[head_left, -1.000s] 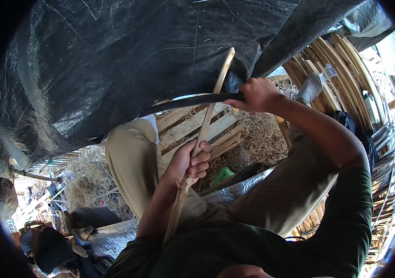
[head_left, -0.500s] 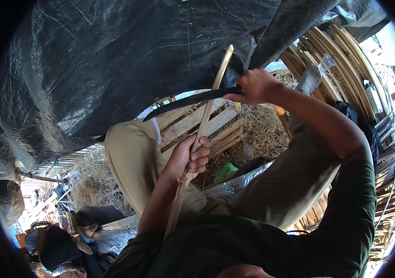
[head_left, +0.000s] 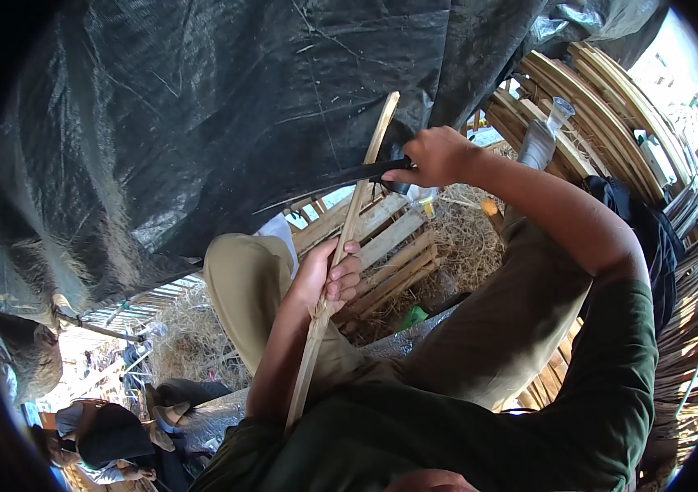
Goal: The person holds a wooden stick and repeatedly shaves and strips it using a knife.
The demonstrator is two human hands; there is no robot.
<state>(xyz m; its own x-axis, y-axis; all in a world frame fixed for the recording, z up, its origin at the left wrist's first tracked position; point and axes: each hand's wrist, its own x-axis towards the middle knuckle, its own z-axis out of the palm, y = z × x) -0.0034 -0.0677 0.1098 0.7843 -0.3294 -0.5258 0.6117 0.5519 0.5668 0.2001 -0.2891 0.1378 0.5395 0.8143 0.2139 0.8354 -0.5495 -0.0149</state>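
Observation:
My left hand (head_left: 334,275) is wrapped round a long pale wooden strip (head_left: 354,215), which slants up and away from my chest. Below that hand the strip has a rough, splintered spot. My right hand (head_left: 439,156) grips the handle of a machete (head_left: 357,174), whose dark blade points left. The blade crosses the upper part of the strip and appears to touch it. Against the black sheet, the blade's far end is hard to make out.
A black plastic sheet (head_left: 226,107) hangs in front. Wooden slats (head_left: 381,238) and dry shavings (head_left: 472,234) lie between my legs. Stacked long strips (head_left: 595,107) and a clear cup (head_left: 560,111) are at the upper right. Another person (head_left: 111,435) sits at the lower left.
The machete has turned so its blade shows thinner and edge-on against the strip. My right hand has shifted slightly left and down. My left hand still holds the strip.

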